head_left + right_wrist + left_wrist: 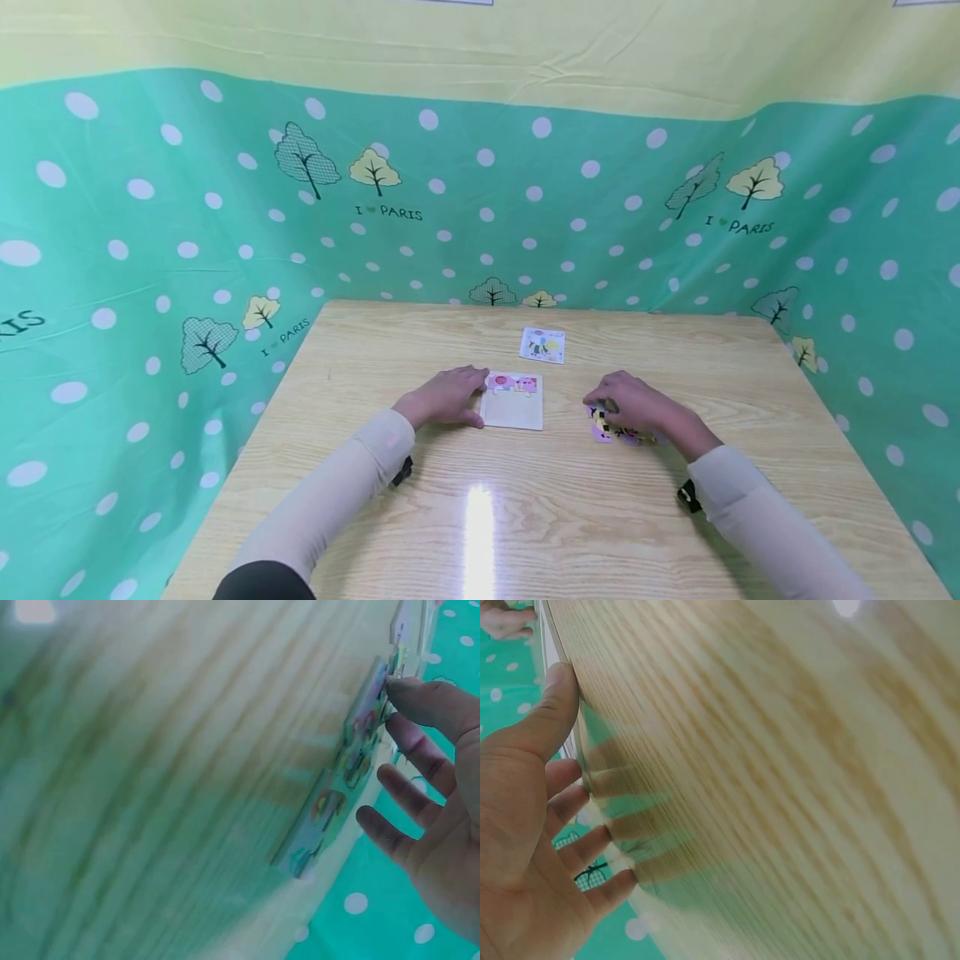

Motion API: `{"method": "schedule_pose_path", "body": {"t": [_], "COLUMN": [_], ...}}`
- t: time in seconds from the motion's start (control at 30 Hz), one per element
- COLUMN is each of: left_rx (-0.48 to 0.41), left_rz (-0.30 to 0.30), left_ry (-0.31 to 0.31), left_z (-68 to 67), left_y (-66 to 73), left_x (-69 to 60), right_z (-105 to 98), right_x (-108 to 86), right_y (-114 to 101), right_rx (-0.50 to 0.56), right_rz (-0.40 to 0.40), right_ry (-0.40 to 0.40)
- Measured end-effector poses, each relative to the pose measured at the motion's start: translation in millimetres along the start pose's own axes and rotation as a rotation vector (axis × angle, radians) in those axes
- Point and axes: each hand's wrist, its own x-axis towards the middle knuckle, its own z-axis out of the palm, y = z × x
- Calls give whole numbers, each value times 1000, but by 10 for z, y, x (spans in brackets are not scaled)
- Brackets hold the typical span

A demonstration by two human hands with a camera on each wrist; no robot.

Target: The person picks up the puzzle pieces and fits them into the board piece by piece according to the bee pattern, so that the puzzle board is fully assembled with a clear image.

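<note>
A square white puzzle tray [512, 415] lies flat on the table, with pink picture pieces [517, 383] along its far edge. My left hand [448, 395] touches the tray's left side, its thumb near the close corner and its fingers spread; in the left wrist view the left hand [525, 825] has fairly straight fingers. To the right of the tray, my right hand [637, 404] reaches over a group of puzzle pieces [602, 434], colored pink, yellow and black. Thumb and index finger pinch one of these at their tips, partly hidden; the right wrist view shows the other fingers spread beside the flat pieces [322, 817].
A small picture card [542, 345] with a printed figure lies behind the tray. The wooden table [405, 533] ends at a green dotted cloth [487, 200] at the back and sides. A light glares on the near tabletop.
</note>
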Motion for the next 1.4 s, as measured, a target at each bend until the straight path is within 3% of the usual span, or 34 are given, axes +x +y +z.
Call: {"method": "schedule_pose_path", "body": {"t": [0.2,0.67,1.4], "left_rx": [-13,-8,4], "left_rz": [4,10,16], "left_ry": [9,17,8], "left_z": [-2,-2,-1], "left_y": [4,7,4], "left_x": [-10,-14,-1], "right_z": [23,29,114], "right_x": [20,112,585], "right_y": [23,3,-401], "right_rx": [-13,48,134], "right_rz": [-26,6,-45], "right_ry": [18,48,86]}}
